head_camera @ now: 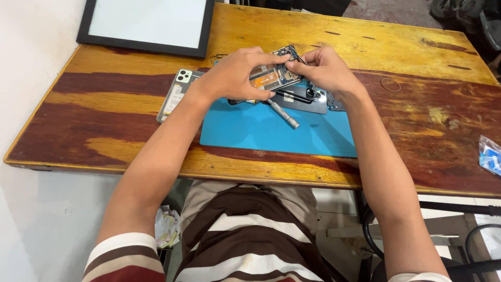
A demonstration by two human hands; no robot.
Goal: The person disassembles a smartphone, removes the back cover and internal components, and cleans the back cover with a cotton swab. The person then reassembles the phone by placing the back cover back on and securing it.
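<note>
An opened phone (pixel 276 73) with its inner boards showing is tilted up above a blue work mat (pixel 261 130). My left hand (pixel 235 73) grips its left side and lower edge. My right hand (pixel 323 68) pinches at the phone's upper right corner; whether it holds a small tool there I cannot tell. A dark phone frame piece (pixel 308 99) lies flat on the mat under my right hand. A grey metal screwdriver (pixel 284 115) rests on the mat just below the phone.
A pale phone back cover (pixel 175 94) lies left of the mat. A black-framed panel (pixel 146 26) sits at the wooden table's (pixel 104 120) far left. A rubber ring (pixel 390 84) lies right, a clear bag (pixel 490 154) at the right edge.
</note>
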